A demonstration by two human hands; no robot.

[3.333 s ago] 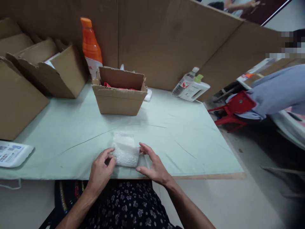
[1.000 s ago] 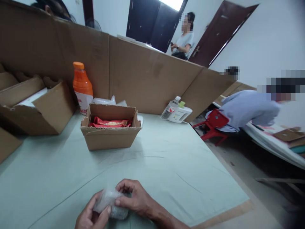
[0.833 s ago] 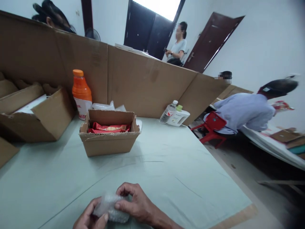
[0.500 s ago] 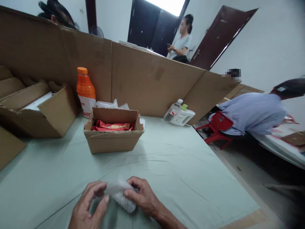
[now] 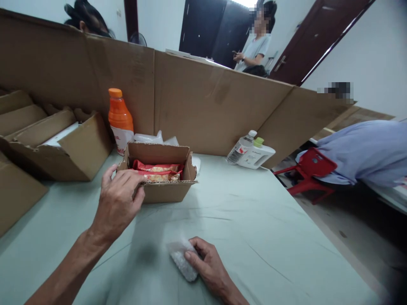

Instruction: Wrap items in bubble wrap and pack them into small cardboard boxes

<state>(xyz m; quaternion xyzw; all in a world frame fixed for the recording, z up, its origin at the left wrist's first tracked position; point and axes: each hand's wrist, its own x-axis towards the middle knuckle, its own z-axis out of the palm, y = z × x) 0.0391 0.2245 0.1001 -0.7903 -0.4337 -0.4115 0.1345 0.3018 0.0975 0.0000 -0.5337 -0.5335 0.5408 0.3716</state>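
On the surface (image 5: 241, 220), far side, left of ctr: open box (image 5: 168, 194) w/ red packs (image 5: 159, 174) in it; orange btl (image 5: 120, 114) to its far left. L hand (image 5: 119, 197) has just gone from wrap (image 5: 182, 264) to box's near-left corner, fingers bent; can't tell if gripping. So R hand (image 5: 206, 262) alone now has the wrap, thumb-&-finger grip, near ctr. Btl label (image 5: 123, 135) too blurry to read; no brand legible on packs either.
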